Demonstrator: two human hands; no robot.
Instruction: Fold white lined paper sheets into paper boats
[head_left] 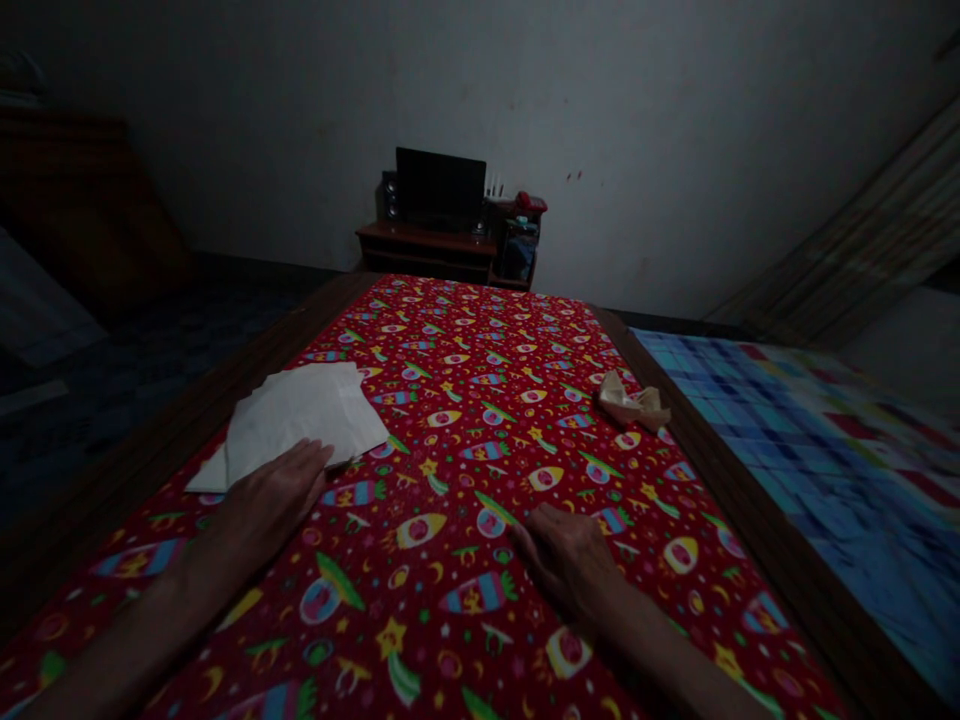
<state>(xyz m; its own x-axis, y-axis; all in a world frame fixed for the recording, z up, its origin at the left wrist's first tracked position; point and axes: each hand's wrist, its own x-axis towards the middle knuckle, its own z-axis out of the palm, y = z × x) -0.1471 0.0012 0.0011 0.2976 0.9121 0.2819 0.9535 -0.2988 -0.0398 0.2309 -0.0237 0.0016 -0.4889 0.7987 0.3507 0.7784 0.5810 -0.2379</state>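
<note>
A fanned stack of white paper sheets (296,415) lies on the left part of the red patterned tablecloth (457,490). My left hand (283,482) rests on the stack's near edge, its fingers lying flat and side by side on the top sheet. To the right, my right hand (566,550) lies on the cloth with its fingers curled inward, and nothing shows in it. A folded tan paper piece (632,402), crumpled-looking with raised points, sits near the table's right edge, beyond my right hand.
Brown wooden edges (757,510) border the cloth. At the far end, a dark monitor (441,187) stands on a desk (427,243) beside a speaker and a red telephone (529,202). A surface with a blue checked cover (765,430) adjoins on the right. A wooden cabinet (82,200) stands left.
</note>
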